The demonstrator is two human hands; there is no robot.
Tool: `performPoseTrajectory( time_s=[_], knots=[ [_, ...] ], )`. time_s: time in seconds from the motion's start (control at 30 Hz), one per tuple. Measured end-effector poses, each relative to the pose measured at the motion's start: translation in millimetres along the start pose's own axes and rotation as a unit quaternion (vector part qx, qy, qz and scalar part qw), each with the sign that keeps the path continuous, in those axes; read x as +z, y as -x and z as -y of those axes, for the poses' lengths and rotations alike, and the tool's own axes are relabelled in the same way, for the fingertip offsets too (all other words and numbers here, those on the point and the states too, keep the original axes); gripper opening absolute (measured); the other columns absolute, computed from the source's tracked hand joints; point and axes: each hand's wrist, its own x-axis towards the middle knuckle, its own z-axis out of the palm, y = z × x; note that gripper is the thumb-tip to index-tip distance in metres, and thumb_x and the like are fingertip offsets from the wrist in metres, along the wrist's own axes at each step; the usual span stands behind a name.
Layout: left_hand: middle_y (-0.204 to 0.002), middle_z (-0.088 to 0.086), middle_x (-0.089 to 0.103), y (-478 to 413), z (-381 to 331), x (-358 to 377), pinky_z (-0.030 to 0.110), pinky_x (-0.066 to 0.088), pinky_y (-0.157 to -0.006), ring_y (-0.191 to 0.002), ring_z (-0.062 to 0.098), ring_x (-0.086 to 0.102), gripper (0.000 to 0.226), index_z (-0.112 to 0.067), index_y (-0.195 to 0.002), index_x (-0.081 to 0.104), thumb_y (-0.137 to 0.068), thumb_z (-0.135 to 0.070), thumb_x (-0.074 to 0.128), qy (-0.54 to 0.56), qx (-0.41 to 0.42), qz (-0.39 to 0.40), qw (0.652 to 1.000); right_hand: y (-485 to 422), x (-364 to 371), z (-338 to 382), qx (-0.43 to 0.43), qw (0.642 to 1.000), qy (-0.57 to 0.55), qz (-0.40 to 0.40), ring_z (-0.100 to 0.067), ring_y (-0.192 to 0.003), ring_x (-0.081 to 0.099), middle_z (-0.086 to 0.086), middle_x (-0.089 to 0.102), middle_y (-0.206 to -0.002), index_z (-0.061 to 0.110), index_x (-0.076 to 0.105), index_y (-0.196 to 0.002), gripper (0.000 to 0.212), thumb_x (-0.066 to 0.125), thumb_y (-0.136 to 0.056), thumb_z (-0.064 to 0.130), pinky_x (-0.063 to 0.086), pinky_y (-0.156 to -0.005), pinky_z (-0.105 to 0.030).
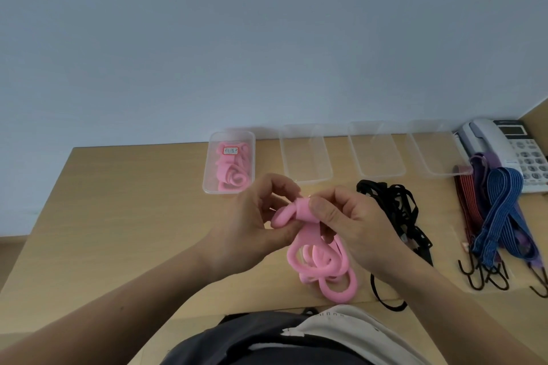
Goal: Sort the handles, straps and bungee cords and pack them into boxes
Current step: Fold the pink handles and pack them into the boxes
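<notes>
Both hands hold one pink rubber handle above the table's middle. My left hand pinches its left end, and my right hand presses a thumb on its rolled top. Below them a pile of pink handles lies near the front edge. A clear box at the back holds more pink handles and a small label. Black straps lie in a tangle to the right. Blue, red and purple bungee cords with black hooks lie at the far right.
Three clear boxes with nothing in them stand in a row along the back of the wooden table. A white desk phone sits in the back right corner. A wall rises behind.
</notes>
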Motion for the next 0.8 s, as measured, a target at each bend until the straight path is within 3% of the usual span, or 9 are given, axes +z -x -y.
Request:
performPoseTrajectory(
  time_s=[0.1,0.2,0.33,0.43,0.5,0.57,0.63,0.73,0.8],
  knots=[
    [-0.089,-0.002,0.068,1,0,0,0.031,0.054,-0.069,-0.075,0.014,0.063,0.034,-0.025,-0.106,0.059,-0.076,-0.023,0.076,0.010,-0.056,0.009,0.998,2,1,1,-0.014,1.000,-0.019,0.005,-0.020,-0.062,0.056,-0.014,0.067,-0.080,0.006,0.068,-0.100,0.036,0.067,-0.076,0.034,0.050,-0.057,-0.028],
    [-0.073,0.004,0.064,3,-2,-4,0.036,0.052,-0.062,-0.065,0.018,0.059,0.028,-0.023,-0.101,0.060,-0.077,-0.021,0.075,0.012,-0.090,0.036,0.995,4,3,1,-0.017,1.000,-0.021,0.010,-0.019,-0.068,0.060,-0.008,0.069,-0.085,0.007,0.067,-0.102,0.038,0.070,-0.073,0.031,0.053,-0.061,-0.031],
    [-0.088,0.022,0.068,2,-7,-10,0.036,0.056,-0.071,-0.078,0.035,0.069,0.035,-0.014,-0.109,0.059,-0.078,-0.020,0.075,0.106,-0.139,0.074,0.982,7,5,-1,-0.021,1.000,-0.006,-0.003,-0.030,-0.080,0.068,-0.009,0.070,-0.093,0.011,0.065,-0.104,0.039,0.073,-0.071,0.030,0.058,-0.070,-0.039],
    [-0.095,0.021,0.070,0,-9,-13,0.050,0.057,-0.080,-0.089,0.042,0.069,0.041,-0.007,-0.110,0.063,-0.077,-0.031,0.071,0.163,-0.171,0.074,0.969,10,5,-1,-0.027,1.000,0.012,0.011,-0.038,-0.083,0.068,-0.012,0.070,-0.092,0.015,0.063,-0.107,0.037,0.077,-0.074,0.022,0.057,-0.073,-0.049],
    [-0.095,0.020,0.072,0,-9,-12,0.052,0.056,-0.082,-0.087,0.039,0.070,0.038,-0.005,-0.108,0.063,-0.081,-0.031,0.071,0.150,-0.169,0.065,0.972,11,4,-2,-0.025,0.999,0.021,0.026,-0.035,-0.082,0.069,-0.012,0.071,-0.090,0.018,0.061,-0.109,0.036,0.078,-0.077,0.011,0.058,-0.073,-0.045],
    [-0.090,0.018,0.073,0,-10,-11,0.043,0.058,-0.073,-0.082,0.035,0.072,0.033,-0.005,-0.106,0.063,-0.082,-0.025,0.072,0.144,-0.152,0.050,0.977,10,2,-1,-0.010,0.999,0.013,0.036,-0.027,-0.079,0.070,-0.009,0.072,-0.086,0.017,0.060,-0.110,0.040,0.078,-0.077,0.007,0.057,-0.070,-0.034],
    [-0.087,0.016,0.073,0,-12,-11,0.034,0.057,-0.067,-0.078,0.030,0.071,0.031,-0.003,-0.104,0.062,-0.080,-0.019,0.074,0.147,-0.128,0.035,0.980,9,1,1,0.009,0.999,-0.013,0.037,-0.022,-0.078,0.070,-0.009,0.072,-0.085,0.015,0.058,-0.112,0.044,0.081,-0.074,0.013,0.056,-0.068,-0.028],
    [-0.089,0.014,0.071,0,-12,-8,0.039,0.059,-0.075,-0.080,0.029,0.070,0.028,-0.007,-0.101,0.065,-0.076,-0.013,0.078,0.142,-0.086,0.030,0.986,8,-1,5,0.014,0.999,-0.019,0.031,-0.027,-0.076,0.069,-0.011,0.071,-0.089,0.009,0.063,-0.109,0.037,0.072,-0.080,0.029,0.058,-0.068,-0.035],
    [-0.089,0.011,0.070,0,-12,-6,0.038,0.057,-0.076,-0.080,0.027,0.067,0.027,-0.016,-0.097,0.067,-0.074,-0.014,0.081,0.128,-0.066,0.030,0.989,7,-2,6,0.030,0.999,-0.020,0.025,-0.023,-0.067,0.067,-0.007,0.070,-0.078,0.007,0.066,-0.103,0.033,0.070,-0.085,0.035,0.055,-0.062,-0.032]
  ],
)
